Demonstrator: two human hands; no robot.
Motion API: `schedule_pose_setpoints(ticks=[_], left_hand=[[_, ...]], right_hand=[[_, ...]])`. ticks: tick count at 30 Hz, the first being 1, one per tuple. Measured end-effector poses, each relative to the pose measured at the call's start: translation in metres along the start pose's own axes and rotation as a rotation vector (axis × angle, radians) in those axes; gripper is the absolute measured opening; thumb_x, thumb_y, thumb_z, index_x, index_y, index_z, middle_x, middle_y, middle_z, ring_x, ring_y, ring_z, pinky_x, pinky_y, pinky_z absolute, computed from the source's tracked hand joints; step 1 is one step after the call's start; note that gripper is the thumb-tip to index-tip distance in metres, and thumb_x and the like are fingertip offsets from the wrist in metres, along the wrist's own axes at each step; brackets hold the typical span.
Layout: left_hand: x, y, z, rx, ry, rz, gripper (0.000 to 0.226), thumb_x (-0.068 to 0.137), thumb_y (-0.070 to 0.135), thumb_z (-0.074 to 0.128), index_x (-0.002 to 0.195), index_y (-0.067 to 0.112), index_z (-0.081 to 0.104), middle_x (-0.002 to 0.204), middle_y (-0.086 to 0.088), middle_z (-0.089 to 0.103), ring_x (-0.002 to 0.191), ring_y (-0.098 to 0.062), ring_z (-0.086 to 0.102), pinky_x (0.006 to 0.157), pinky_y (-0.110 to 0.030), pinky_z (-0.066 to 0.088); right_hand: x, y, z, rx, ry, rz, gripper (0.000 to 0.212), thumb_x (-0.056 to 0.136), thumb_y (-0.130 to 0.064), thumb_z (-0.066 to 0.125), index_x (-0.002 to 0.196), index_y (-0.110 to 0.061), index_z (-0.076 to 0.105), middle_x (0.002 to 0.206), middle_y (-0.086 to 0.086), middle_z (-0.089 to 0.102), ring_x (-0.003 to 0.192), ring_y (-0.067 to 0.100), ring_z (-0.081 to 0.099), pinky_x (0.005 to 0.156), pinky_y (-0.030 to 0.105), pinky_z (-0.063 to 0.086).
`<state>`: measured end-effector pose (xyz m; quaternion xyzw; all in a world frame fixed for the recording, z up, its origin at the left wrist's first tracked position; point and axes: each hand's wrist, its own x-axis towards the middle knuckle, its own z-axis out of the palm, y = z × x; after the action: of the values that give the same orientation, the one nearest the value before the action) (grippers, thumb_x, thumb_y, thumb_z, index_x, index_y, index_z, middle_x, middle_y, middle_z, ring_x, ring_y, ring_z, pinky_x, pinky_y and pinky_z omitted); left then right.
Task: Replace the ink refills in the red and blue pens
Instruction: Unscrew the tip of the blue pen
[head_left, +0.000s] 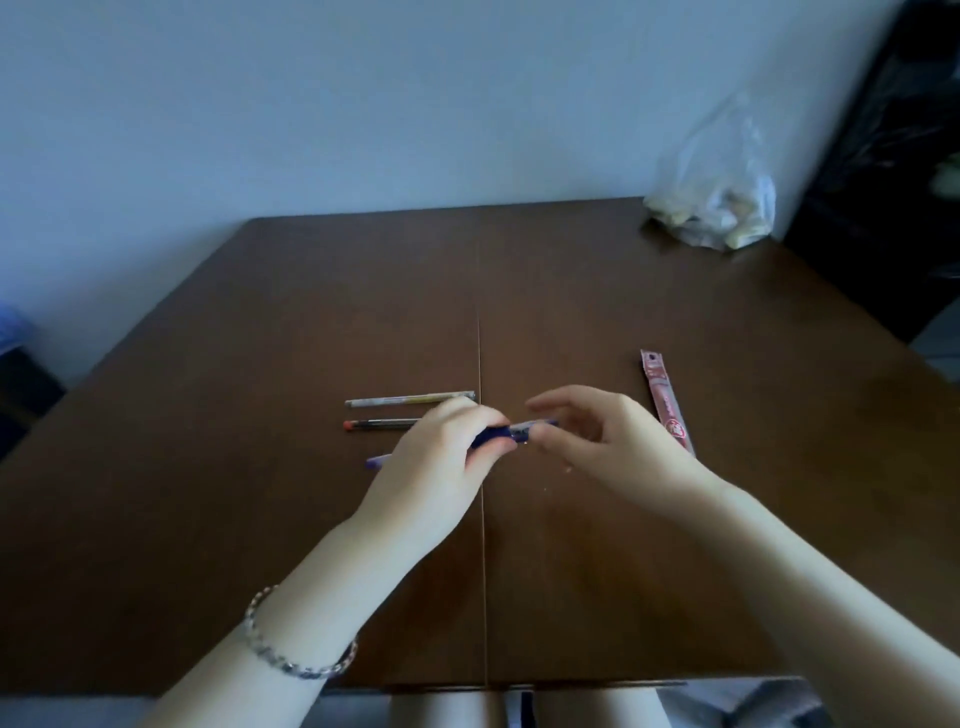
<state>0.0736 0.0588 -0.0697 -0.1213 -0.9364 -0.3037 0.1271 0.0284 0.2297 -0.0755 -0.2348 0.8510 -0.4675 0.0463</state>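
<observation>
My left hand (441, 462) grips a blue pen (511, 432) by its barrel, held a little above the brown table (571, 291). The pen's rear end pokes out left of the hand. My right hand (587, 441) pinches the clear front end of the same pen with thumb and forefinger, other fingers spread. A red pen (382, 424) lies on the table just left of my left hand, partly hidden by it. Above it lies a pale, yellowish refill or pen (410, 399). A red refill packet (667, 400) lies to the right of my right hand.
A clear plastic bag (717, 197) with pale contents sits at the table's far right corner. A dark piece of furniture (893, 171) stands right of the table. The wall runs along the far edge. A beaded bracelet (296, 644) is on my left wrist.
</observation>
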Motion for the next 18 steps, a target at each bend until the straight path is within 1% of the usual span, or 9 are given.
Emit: schedule_pose_setpoints(ticks=[2,4,7,8,10,12,14,16,18], left_hand=[[0.002,0.009,0.001,-0.001,0.024,0.06,0.021,0.086,0.021,0.056,0.104,0.013,0.063,0.096,-0.004,0.063,0.086,-0.014,0.057,0.073,-0.02,0.046],[0.006,0.015,0.0,0.03,0.012,0.109,0.02,0.087,0.021,0.055,0.102,0.01,0.064,0.087,0.0,0.058,0.079,-0.013,0.055,0.066,-0.016,0.04],[0.013,0.015,-0.004,0.069,-0.004,0.191,0.018,0.088,0.02,0.054,0.097,0.009,0.065,0.08,-0.005,0.061,0.069,-0.012,0.052,0.058,-0.011,0.032],[0.014,0.014,-0.004,0.077,-0.014,0.224,0.018,0.088,0.02,0.054,0.096,0.009,0.066,0.079,-0.006,0.063,0.066,-0.013,0.053,0.057,-0.011,0.033],[0.016,0.012,-0.002,0.041,-0.054,0.25,0.018,0.087,0.02,0.055,0.095,0.009,0.067,0.079,-0.008,0.067,0.066,-0.014,0.056,0.057,-0.018,0.042],[0.014,0.004,-0.001,-0.004,-0.069,0.2,0.018,0.087,0.019,0.055,0.097,0.011,0.067,0.084,-0.007,0.071,0.072,-0.014,0.061,0.061,-0.022,0.048],[0.012,-0.011,-0.002,-0.059,-0.043,0.076,0.019,0.087,0.02,0.054,0.1,0.013,0.067,0.089,-0.002,0.071,0.078,-0.011,0.062,0.066,-0.014,0.047],[0.01,-0.027,-0.004,-0.092,0.029,-0.06,0.021,0.088,0.022,0.052,0.101,0.014,0.066,0.084,0.009,0.066,0.077,-0.007,0.06,0.064,-0.002,0.041],[0.012,-0.036,-0.002,-0.091,0.08,-0.135,0.021,0.09,0.021,0.049,0.103,0.013,0.063,0.08,0.012,0.058,0.077,-0.007,0.056,0.065,0.002,0.037]], right_hand=[[-0.001,-0.005,0.001,0.05,0.035,-0.018,0.007,0.081,-0.033,0.062,0.084,-0.031,0.068,0.068,-0.013,0.067,0.06,0.002,0.06,0.06,0.02,0.05],[-0.002,-0.006,-0.001,0.075,0.089,-0.04,0.009,0.08,-0.03,0.063,0.073,-0.032,0.068,0.06,-0.016,0.065,0.057,-0.003,0.057,0.056,0.014,0.046],[-0.003,-0.009,-0.008,0.059,0.113,-0.097,0.01,0.08,-0.026,0.064,0.073,-0.029,0.071,0.055,-0.016,0.064,0.055,-0.004,0.055,0.053,0.008,0.04],[-0.003,-0.01,-0.01,0.028,0.109,-0.128,0.011,0.081,-0.024,0.064,0.074,-0.027,0.071,0.055,-0.017,0.064,0.056,-0.003,0.055,0.053,0.009,0.04],[-0.004,-0.011,-0.014,-0.057,0.094,-0.202,0.009,0.081,-0.018,0.064,0.078,-0.021,0.072,0.062,-0.013,0.066,0.065,0.001,0.059,0.058,0.013,0.044],[-0.005,-0.009,-0.021,-0.167,0.109,-0.292,0.007,0.08,-0.014,0.066,0.083,-0.016,0.072,0.072,-0.009,0.066,0.076,0.004,0.059,0.065,0.011,0.045],[-0.003,0.003,-0.034,-0.219,0.177,-0.309,0.008,0.078,-0.012,0.067,0.084,-0.017,0.072,0.074,-0.014,0.064,0.08,0.0,0.059,0.068,0.005,0.042],[0.002,0.019,-0.043,-0.194,0.246,-0.211,0.011,0.078,-0.014,0.068,0.079,-0.025,0.07,0.074,-0.02,0.063,0.076,-0.004,0.058,0.066,0.003,0.04],[0.007,0.036,-0.039,-0.224,0.217,-0.114,0.012,0.077,-0.018,0.069,0.075,-0.03,0.07,0.076,-0.015,0.063,0.072,-0.003,0.055,0.065,0.003,0.037]])
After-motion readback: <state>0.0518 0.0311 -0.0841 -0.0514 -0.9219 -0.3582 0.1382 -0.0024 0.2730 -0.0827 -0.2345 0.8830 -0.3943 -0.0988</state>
